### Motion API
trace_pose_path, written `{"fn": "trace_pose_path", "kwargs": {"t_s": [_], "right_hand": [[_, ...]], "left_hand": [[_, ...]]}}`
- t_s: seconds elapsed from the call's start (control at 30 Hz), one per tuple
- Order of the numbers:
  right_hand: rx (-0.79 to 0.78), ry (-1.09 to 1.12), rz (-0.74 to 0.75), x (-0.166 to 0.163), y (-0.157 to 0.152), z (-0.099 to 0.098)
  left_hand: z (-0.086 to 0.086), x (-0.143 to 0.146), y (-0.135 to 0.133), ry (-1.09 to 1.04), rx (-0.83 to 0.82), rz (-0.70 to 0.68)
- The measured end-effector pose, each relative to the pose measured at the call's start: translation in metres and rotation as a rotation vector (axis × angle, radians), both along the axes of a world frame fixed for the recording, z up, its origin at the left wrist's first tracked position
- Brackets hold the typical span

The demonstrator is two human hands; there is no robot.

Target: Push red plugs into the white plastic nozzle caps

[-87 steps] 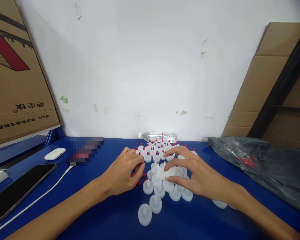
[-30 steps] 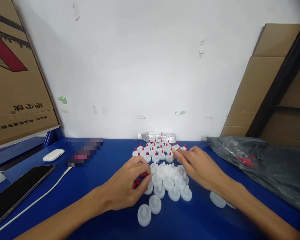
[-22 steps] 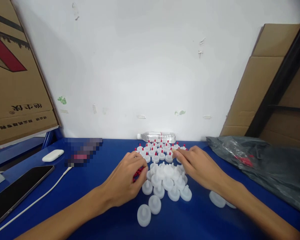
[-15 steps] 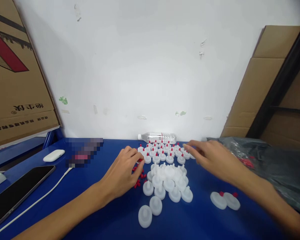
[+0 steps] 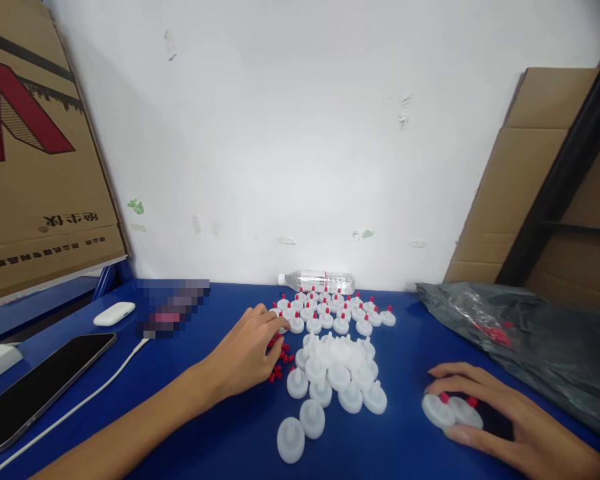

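Note:
My left hand (image 5: 250,345) hovers low over a small heap of red caps (image 5: 283,357), its fingers bent. A gap shows between thumb and fingertips, with red caps visible behind it. My right hand (image 5: 505,413) is spread around two white round plastic lids with red-capped spouts, the left lid (image 5: 437,410) and the right lid (image 5: 466,413). Its thumb lies at their near edge and its fingers reach over the far side. Between the hands lies a pile of white spouted lids without caps (image 5: 337,370). Behind it stand several red-capped lids (image 5: 341,325).
A clear plastic bottle (image 5: 320,281) lies against the wall. At right is a dark plastic bag (image 5: 545,347) with a clear bag of red pieces (image 5: 493,330). At left are a phone (image 5: 40,387), a white case (image 5: 114,314), a cable (image 5: 80,403) and a cardboard box (image 5: 45,187).
My right hand has moved from the back group of red-capped lids down and right to the two separate lids. A red-capped lid stands at that group's right end. My left hand has barely moved.

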State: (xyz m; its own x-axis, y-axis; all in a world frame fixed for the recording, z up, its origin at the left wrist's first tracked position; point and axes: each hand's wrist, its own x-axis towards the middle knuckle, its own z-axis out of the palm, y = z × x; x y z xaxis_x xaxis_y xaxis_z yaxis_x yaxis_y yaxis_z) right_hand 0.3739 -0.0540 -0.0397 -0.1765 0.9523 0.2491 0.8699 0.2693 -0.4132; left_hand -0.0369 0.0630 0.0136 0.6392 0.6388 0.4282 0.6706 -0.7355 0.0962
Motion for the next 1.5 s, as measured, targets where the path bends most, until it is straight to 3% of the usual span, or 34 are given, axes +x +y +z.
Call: {"fn": "trace_pose_path", "kwargs": {"t_s": [0.2,0.43,0.6,0.87,1.03,1.33,1.5], "right_hand": [[-0.008,0.020,0.087,-0.042,0.009,0.029],[0.185,0.048,0.024,-0.061,0.031,0.073],[0.207,-0.006,0.173,-0.095,0.045,0.104],[0.316,-0.255,0.358,-0.157,0.048,0.106],[0.365,-0.329,0.412,-0.177,0.039,0.109],[0.441,-0.291,0.485,-0.179,0.036,0.102],[0.657,-0.405,0.418,-0.153,0.050,0.109]], "left_hand": [[0.003,0.000,-0.002,0.062,-0.014,0.003],[0.014,0.001,-0.006,-0.041,0.050,0.014],[0.022,0.006,-0.021,-0.123,0.131,-0.066],[0.022,0.020,-0.044,-0.094,0.257,-0.175],[0.020,0.022,-0.046,-0.092,0.270,-0.189],[0.023,0.018,-0.048,-0.135,0.181,-0.255],[0.029,0.012,-0.046,-0.430,-0.009,-0.150]]}}
